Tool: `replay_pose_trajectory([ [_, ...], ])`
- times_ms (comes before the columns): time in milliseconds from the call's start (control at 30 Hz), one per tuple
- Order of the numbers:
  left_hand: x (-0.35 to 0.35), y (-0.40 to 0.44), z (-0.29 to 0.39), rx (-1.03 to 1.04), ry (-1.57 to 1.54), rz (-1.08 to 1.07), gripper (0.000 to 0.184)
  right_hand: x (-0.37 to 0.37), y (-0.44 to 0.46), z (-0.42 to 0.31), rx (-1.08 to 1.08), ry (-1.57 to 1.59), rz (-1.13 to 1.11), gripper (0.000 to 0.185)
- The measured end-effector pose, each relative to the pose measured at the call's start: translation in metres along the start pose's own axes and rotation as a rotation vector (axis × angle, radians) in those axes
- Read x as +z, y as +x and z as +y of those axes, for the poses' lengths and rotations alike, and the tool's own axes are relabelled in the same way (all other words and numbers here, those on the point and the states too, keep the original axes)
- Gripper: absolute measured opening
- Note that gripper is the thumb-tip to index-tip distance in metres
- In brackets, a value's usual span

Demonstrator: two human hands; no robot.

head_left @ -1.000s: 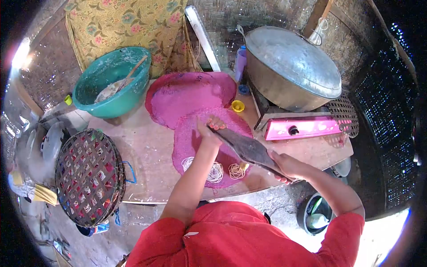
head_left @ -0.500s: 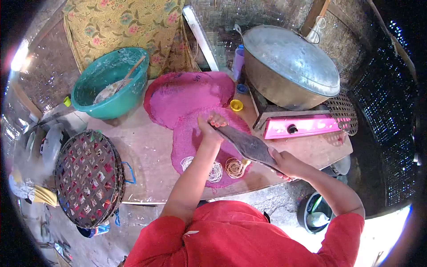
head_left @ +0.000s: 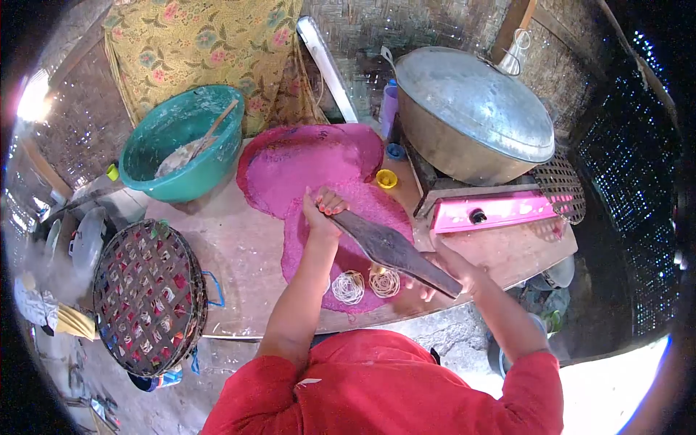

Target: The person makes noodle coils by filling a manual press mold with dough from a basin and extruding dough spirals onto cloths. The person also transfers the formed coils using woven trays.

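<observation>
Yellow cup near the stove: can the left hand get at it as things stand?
Probably yes: nothing appears to stand between the left hand and the yellow cup, but that hand grips the dark board and would need freeing.

The left hand (head_left: 325,209) had shifted leftward, and the dark wooden tool (head_left: 384,245) had gone with it. The right hand (head_left: 455,270), wrapped round the lower end a moment before, had loosened, its fingers spread. Below, the pale coil (head_left: 385,284) had filled out since my first glance.
</observation>
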State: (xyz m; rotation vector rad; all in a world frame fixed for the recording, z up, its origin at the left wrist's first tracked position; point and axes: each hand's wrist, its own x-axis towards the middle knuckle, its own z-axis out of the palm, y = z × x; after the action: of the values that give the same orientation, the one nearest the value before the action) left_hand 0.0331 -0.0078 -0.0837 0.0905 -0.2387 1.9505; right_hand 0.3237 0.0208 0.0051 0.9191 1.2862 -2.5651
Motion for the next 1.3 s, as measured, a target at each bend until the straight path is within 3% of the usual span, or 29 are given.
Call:
replay_pose_trajectory([
  [67, 0.006, 0.001, 0.001, 0.015, 0.006, 0.014, 0.043, -0.009, 0.020, 0.017, -0.032, 0.017, -0.087, 0.090],
  [167, 0.006, 0.002, 0.004, 0.002, 0.004, -0.008, 0.041, -0.005, 0.054, 0.048, -0.160, 0.370, -0.137, 0.087],
  [300, 0.000, 0.002, 0.007, -0.016, -0.012, -0.039, 0.039, -0.004, 0.070, 0.067, -0.164, 0.497, -0.274, 0.083],
  [367, -0.003, 0.002, 0.008, -0.021, -0.041, -0.069, 0.039, -0.005, 0.070, 0.075, -0.175, 0.373, -0.113, 0.077],
  [567, -0.005, 0.000, 0.010, -0.026, -0.071, -0.120, 0.039, 0.007, 0.065, 0.086, -0.169, 0.390, -0.241, 0.059],
  [700, 0.013, 0.000, 0.019, 0.008, -0.008, -0.141, 0.041, 0.022, 0.058, 0.103, -0.208, 0.292, -0.167, 0.056],
  [767, 0.033, -0.001, 0.024, 0.011, -0.003, -0.154, 0.041, 0.032, 0.061, 0.111, -0.150, -0.388, 0.302, 0.058],
  [800, 0.044, -0.002, 0.026, 0.014, 0.000, -0.170, 0.042, 0.031, 0.061, 0.123, -0.150, -0.387, 0.301, 0.058],
  [867, 0.067, -0.003, 0.031, -0.004, 0.007, -0.229, 0.042, 0.028, 0.061, 0.147, -0.519, -1.574, 0.686, 0.055],
  [933, 0.094, -0.005, 0.037, -0.023, 0.018, -0.292, 0.043, 0.017, 0.047, 0.140, -0.486, -1.509, 0.601, 0.059],
  [1033, 0.145, -0.009, 0.044, -0.080, 0.110, -0.407, 0.042, -0.013, 0.029, 0.113, -0.430, -0.701, 0.368, 0.060],
  [1067, 0.164, -0.012, 0.045, -0.086, 0.244, -0.431, 0.045, 0.006, 0.003, 0.071, -0.433, -0.411, 0.337, 0.058],
  [1133, 0.193, -0.024, 0.039, -0.092, 0.381, -0.450, 0.049, 0.043, -0.034, 0.020, -0.449, -0.440, 0.227, 0.053],
  [1167, 0.205, -0.030, 0.031, 0.013, 0.458, -0.389, 0.046, 0.056, -0.044, 0.008, -0.466, -0.468, 0.119, 0.048],
  [1233, 0.223, -0.050, 0.012, 0.105, 0.614, -0.263, 0.052, 0.072, -0.046, 0.003, -0.489, -0.626, 0.238, 0.045],
  [1300, 0.210, -0.076, 0.004, 0.028, 1.359, -0.397, 0.050, 0.077, -0.042, -0.003, -0.629, -0.804, 0.361, 0.042],
])
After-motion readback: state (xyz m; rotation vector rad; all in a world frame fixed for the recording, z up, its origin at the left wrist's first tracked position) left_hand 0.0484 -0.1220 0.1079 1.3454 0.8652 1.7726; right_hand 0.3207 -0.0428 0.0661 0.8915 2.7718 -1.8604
